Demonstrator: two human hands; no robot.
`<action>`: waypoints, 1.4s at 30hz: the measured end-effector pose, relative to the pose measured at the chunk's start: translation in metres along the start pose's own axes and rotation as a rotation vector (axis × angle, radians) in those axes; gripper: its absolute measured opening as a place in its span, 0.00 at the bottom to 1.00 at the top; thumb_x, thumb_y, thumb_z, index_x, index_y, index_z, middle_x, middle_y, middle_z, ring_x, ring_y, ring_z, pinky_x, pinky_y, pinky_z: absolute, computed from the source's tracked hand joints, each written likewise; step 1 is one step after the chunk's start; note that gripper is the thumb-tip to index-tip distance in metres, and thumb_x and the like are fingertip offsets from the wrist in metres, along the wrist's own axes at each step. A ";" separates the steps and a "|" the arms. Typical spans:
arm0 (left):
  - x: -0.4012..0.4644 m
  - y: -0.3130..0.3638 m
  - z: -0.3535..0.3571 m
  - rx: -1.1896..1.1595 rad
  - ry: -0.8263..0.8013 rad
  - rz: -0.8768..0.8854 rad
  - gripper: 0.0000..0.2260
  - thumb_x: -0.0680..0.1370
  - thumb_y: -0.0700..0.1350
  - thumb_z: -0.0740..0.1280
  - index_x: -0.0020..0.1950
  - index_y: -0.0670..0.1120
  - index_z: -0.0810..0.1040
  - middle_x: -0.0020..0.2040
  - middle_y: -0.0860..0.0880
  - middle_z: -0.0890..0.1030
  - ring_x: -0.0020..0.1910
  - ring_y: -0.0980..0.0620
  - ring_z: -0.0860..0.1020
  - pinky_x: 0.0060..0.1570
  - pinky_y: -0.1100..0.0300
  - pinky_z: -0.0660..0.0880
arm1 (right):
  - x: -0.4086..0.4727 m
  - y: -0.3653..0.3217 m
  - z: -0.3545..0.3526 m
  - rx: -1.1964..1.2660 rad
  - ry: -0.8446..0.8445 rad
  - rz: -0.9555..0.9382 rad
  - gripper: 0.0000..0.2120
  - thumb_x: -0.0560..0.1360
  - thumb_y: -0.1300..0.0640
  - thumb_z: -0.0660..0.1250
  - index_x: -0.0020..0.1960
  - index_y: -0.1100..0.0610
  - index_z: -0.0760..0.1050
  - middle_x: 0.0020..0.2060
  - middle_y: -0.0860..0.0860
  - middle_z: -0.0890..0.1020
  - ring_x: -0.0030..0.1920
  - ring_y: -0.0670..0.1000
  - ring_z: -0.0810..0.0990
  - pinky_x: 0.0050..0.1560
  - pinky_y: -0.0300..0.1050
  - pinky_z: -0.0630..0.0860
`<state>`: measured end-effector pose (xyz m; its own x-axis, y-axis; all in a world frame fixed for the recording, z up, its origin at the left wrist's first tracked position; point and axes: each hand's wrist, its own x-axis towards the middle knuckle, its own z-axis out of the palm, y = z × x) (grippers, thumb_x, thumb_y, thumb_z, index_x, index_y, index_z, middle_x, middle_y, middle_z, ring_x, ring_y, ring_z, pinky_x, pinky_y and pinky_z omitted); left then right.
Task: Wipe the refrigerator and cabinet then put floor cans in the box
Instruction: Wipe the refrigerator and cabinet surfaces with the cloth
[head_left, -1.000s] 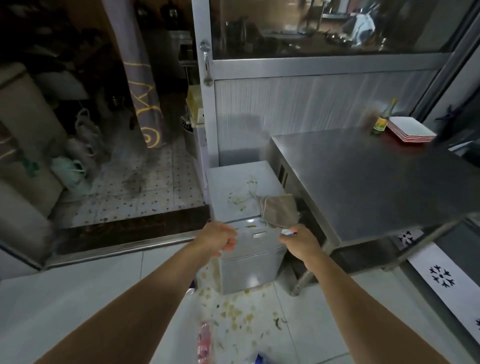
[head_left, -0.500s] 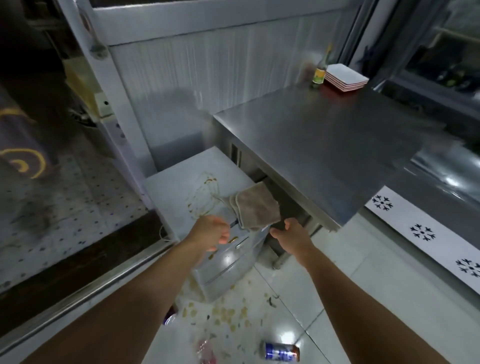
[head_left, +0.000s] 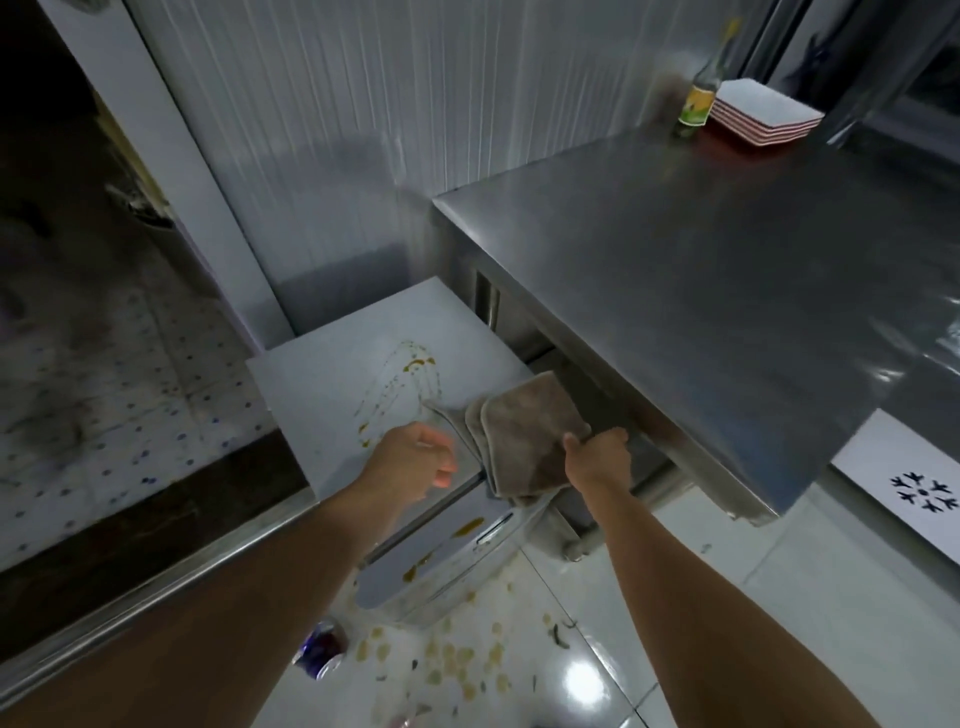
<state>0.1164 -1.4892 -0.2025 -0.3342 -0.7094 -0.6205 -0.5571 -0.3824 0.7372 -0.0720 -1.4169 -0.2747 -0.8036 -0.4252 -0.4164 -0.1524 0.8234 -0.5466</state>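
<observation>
A small white refrigerator (head_left: 332, 384) stands low against the wall, its top streaked with brown-yellow sauce and more drips on its front. A folded brown cloth (head_left: 524, 436) lies on its front right corner. My right hand (head_left: 597, 457) pinches the cloth's right edge. My left hand (head_left: 415, 462) hovers over the refrigerator's front edge, fingers loosely curled and holding nothing. A dented blue can (head_left: 322, 649) lies on the floor beside my left forearm.
A steel table (head_left: 727, 291) overhangs the refrigerator on the right, with a glass bottle (head_left: 698, 98) and a stack of red-rimmed trays (head_left: 763, 114) at its far end. Spilled crumbs dot the white floor tiles (head_left: 519, 675). A metal threshold (head_left: 156, 571) runs on the left.
The view has moved closer and tilted down over the refrigerator. My right hand has reached up and taken the cloth's edge. My left hand stays near the front edge.
</observation>
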 end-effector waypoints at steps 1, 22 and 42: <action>0.001 -0.001 0.000 -0.003 0.003 0.000 0.06 0.76 0.36 0.62 0.43 0.45 0.74 0.37 0.47 0.78 0.36 0.52 0.77 0.35 0.61 0.68 | 0.002 0.001 0.001 -0.025 0.006 0.019 0.27 0.76 0.52 0.65 0.66 0.66 0.60 0.61 0.63 0.74 0.61 0.63 0.75 0.63 0.59 0.71; -0.120 0.053 -0.045 -0.555 0.024 -0.085 0.26 0.80 0.60 0.52 0.67 0.42 0.70 0.63 0.44 0.75 0.60 0.46 0.73 0.57 0.56 0.63 | -0.129 -0.131 -0.094 0.789 -0.631 -0.373 0.23 0.67 0.77 0.55 0.55 0.60 0.76 0.45 0.59 0.78 0.44 0.59 0.77 0.33 0.44 0.75; -0.096 -0.026 -0.236 0.235 -0.059 0.307 0.23 0.65 0.37 0.74 0.58 0.49 0.76 0.57 0.46 0.77 0.52 0.47 0.76 0.53 0.55 0.77 | -0.270 -0.192 0.011 -0.220 -0.204 -0.758 0.02 0.71 0.64 0.69 0.42 0.59 0.79 0.47 0.57 0.76 0.48 0.54 0.75 0.44 0.36 0.68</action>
<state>0.3420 -1.5512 -0.0990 -0.5513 -0.7321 -0.4001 -0.5814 -0.0068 0.8136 0.1810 -1.4649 -0.0653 -0.3189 -0.9393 -0.1267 -0.7396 0.3302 -0.5865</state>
